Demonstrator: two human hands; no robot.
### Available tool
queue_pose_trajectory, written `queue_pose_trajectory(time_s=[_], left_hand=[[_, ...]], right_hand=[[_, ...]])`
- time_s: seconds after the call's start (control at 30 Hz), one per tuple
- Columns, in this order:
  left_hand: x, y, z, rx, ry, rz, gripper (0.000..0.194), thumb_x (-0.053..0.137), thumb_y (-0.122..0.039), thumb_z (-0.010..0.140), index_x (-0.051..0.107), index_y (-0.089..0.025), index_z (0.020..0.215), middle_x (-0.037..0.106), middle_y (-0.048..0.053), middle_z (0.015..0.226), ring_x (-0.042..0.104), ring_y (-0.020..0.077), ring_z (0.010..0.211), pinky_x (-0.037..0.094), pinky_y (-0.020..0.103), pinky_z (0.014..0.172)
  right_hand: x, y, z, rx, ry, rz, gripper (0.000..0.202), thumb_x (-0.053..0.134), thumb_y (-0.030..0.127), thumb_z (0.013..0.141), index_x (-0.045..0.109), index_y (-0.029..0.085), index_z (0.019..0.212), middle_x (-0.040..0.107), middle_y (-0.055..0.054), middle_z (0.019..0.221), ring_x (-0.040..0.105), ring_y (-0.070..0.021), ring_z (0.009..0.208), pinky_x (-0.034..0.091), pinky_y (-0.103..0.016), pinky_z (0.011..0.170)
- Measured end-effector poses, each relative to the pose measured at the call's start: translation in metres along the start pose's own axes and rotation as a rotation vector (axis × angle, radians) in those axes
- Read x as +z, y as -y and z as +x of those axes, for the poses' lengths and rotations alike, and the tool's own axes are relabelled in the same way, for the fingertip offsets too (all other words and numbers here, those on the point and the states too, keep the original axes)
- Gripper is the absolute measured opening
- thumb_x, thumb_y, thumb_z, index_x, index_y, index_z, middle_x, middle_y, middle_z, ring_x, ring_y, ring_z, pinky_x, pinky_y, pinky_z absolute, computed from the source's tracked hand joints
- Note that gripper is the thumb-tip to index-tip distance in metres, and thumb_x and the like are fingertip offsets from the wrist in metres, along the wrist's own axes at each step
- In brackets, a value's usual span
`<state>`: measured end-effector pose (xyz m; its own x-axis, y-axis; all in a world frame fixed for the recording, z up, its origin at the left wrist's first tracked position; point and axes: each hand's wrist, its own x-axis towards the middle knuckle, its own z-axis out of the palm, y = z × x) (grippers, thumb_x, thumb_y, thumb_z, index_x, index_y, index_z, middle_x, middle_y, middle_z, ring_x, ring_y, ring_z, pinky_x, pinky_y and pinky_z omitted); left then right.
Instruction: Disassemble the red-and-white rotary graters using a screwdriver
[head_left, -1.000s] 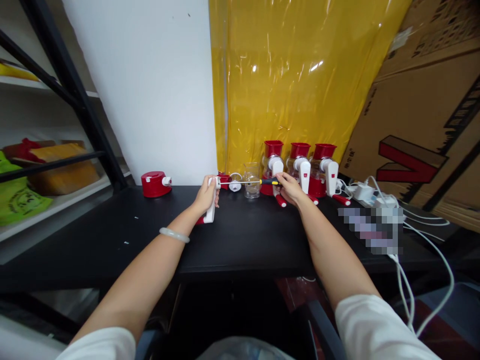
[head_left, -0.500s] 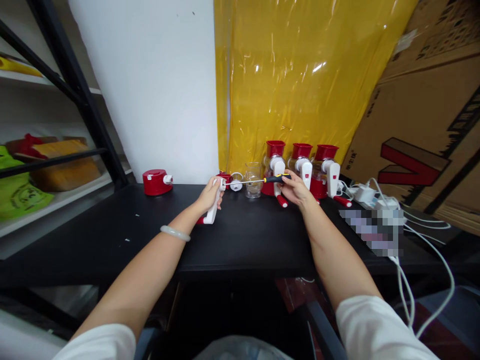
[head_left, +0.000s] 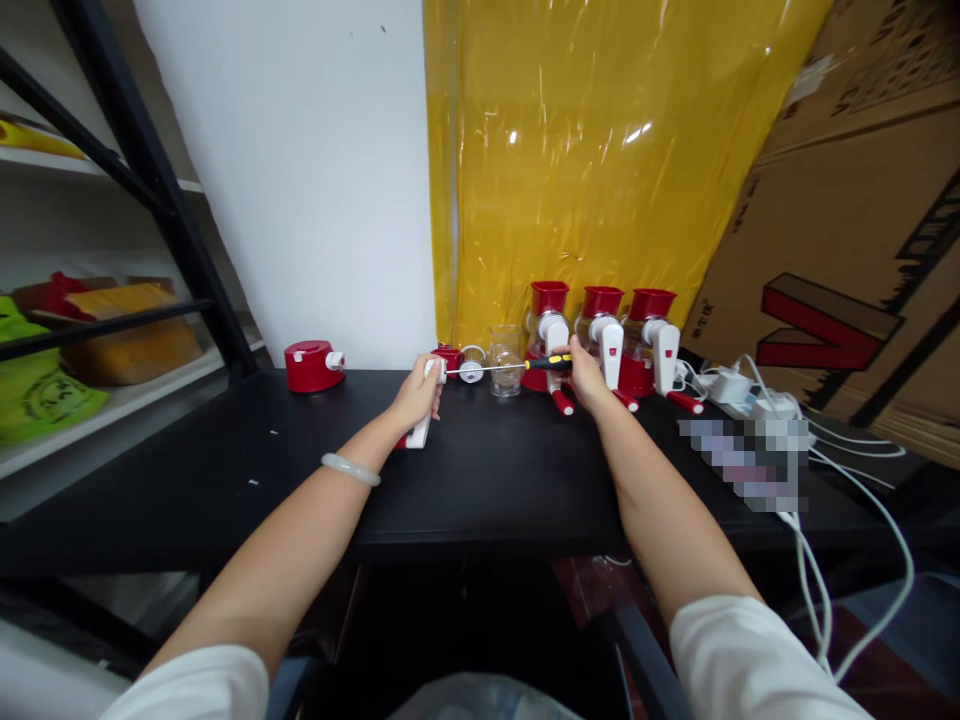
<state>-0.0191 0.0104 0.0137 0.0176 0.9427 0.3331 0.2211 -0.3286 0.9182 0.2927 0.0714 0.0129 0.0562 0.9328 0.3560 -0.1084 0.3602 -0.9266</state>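
My left hand (head_left: 417, 396) is wrapped round a white crank handle (head_left: 419, 432) with a red grip, holding it just above the black table. In my right hand (head_left: 583, 372) is a screwdriver (head_left: 551, 362) with a yellow and black handle, held level. Its long metal shaft points left, and the tip meets the white end of the crank handle by my left fingers. Behind the shaft are a clear plastic part (head_left: 506, 376), a white round part (head_left: 472, 370) and a small red part (head_left: 450, 357). My left fingers partly hide the crank handle.
Three red and white hand-crank graters (head_left: 551, 330) line the back right of the black table (head_left: 495, 480). A red round base (head_left: 313, 367) sits at the back left. White chargers and cables (head_left: 731, 385) lie at the right, before a large cardboard box (head_left: 832, 240). Shelves (head_left: 150, 400) stand left.
My right fingers have shifted their hold on the screwdriver handle, which has turned in place. The tip stays at the crank handle, and my left hand has hardly moved.
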Motion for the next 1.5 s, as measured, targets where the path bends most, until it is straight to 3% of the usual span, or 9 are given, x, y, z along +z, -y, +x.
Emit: queue_pose_trajectory(time_s=[0.17, 0.27, 0.53, 0.7, 0.9, 1.17, 1.33, 1.4, 1.5], left_hand=[[-0.004, -0.001, -0.001, 0.161, -0.111, 0.067, 0.035, 0.04, -0.049, 0.097, 0.044, -0.024, 0.12, 0.046, -0.007, 0.064, 0.048, 0.0092, 0.043, 0.045, 0.019, 0.039], [-0.004, -0.002, -0.003, 0.213, -0.108, 0.1, 0.035, 0.039, -0.048, 0.097, 0.044, -0.023, 0.122, 0.046, -0.006, 0.064, 0.049, 0.01, 0.044, 0.046, 0.02, 0.041], [-0.003, 0.002, 0.001, 0.039, -0.039, 0.016, 0.031, 0.041, -0.049, 0.097, 0.045, -0.025, 0.116, 0.046, -0.007, 0.065, 0.046, 0.0079, 0.039, 0.044, 0.019, 0.037], [-0.004, 0.003, 0.004, 0.024, -0.036, -0.097, 0.029, 0.039, -0.05, 0.098, 0.042, -0.026, 0.113, 0.047, -0.008, 0.065, 0.045, 0.0076, 0.038, 0.044, 0.019, 0.036], [-0.001, -0.004, 0.002, -0.123, 0.013, -0.117, 0.024, 0.038, -0.047, 0.099, 0.042, -0.025, 0.107, 0.046, -0.009, 0.06, 0.042, 0.0083, 0.035, 0.043, 0.02, 0.034], [-0.003, -0.015, 0.002, -0.184, -0.025, -0.216, 0.025, 0.037, -0.049, 0.099, 0.04, -0.025, 0.104, 0.045, -0.009, 0.058, 0.042, 0.0079, 0.034, 0.043, 0.02, 0.034], [0.002, -0.012, 0.001, -0.21, 0.036, -0.187, 0.026, 0.039, -0.05, 0.098, 0.041, -0.024, 0.102, 0.045, -0.009, 0.057, 0.041, 0.0085, 0.033, 0.042, 0.02, 0.033], [0.004, -0.008, 0.0, -0.195, 0.047, -0.169, 0.026, 0.038, -0.049, 0.098, 0.041, -0.024, 0.101, 0.045, -0.009, 0.056, 0.041, 0.0085, 0.033, 0.042, 0.02, 0.033], [0.007, -0.002, 0.001, -0.14, 0.018, -0.099, 0.025, 0.037, -0.048, 0.099, 0.041, -0.024, 0.103, 0.045, -0.009, 0.057, 0.042, 0.0081, 0.033, 0.042, 0.019, 0.033]], right_hand=[[0.0, -0.007, -0.006, 0.011, -0.031, -0.267, 0.061, 0.054, 0.081, 0.075, 0.051, 0.023, 0.056, 0.048, 0.0, 0.04, 0.043, -0.0136, 0.038, 0.035, -0.03, 0.042], [0.0, -0.006, -0.007, 0.032, -0.004, -0.233, 0.058, 0.06, 0.077, 0.073, 0.049, 0.023, 0.057, 0.045, 0.002, 0.041, 0.038, -0.012, 0.038, 0.029, -0.029, 0.039], [0.004, -0.009, -0.002, 0.001, -0.029, -0.008, 0.053, 0.075, 0.069, 0.062, 0.055, 0.023, 0.08, 0.05, 0.006, 0.057, 0.042, -0.0084, 0.045, 0.03, -0.022, 0.04], [0.006, -0.005, -0.004, -0.009, 0.048, 0.105, 0.051, 0.081, 0.062, 0.059, 0.056, 0.023, 0.08, 0.05, 0.007, 0.064, 0.043, -0.0062, 0.05, 0.033, -0.021, 0.043], [0.005, 0.002, -0.005, -0.036, 0.039, 0.18, 0.047, 0.085, 0.051, 0.058, 0.058, 0.025, 0.085, 0.057, 0.006, 0.073, 0.05, -0.0074, 0.058, 0.042, -0.021, 0.052], [0.003, 0.006, -0.012, 0.058, 0.178, 0.362, 0.045, 0.089, 0.029, 0.054, 0.062, 0.024, 0.091, 0.065, 0.001, 0.083, 0.059, -0.0116, 0.069, 0.05, -0.027, 0.067], [0.003, 0.012, -0.013, 0.012, 0.149, 0.442, 0.048, 0.086, 0.018, 0.051, 0.061, 0.025, 0.091, 0.065, 0.003, 0.085, 0.062, -0.0128, 0.079, 0.051, -0.028, 0.076], [0.004, 0.012, -0.012, 0.016, 0.115, 0.403, 0.045, 0.085, 0.025, 0.053, 0.061, 0.025, 0.091, 0.067, 0.002, 0.085, 0.063, -0.0142, 0.08, 0.051, -0.029, 0.074], [0.005, 0.009, -0.009, 0.001, -0.024, 0.156, 0.037, 0.077, 0.052, 0.066, 0.062, 0.024, 0.084, 0.066, 0.0, 0.076, 0.062, -0.0169, 0.071, 0.049, -0.03, 0.064]])
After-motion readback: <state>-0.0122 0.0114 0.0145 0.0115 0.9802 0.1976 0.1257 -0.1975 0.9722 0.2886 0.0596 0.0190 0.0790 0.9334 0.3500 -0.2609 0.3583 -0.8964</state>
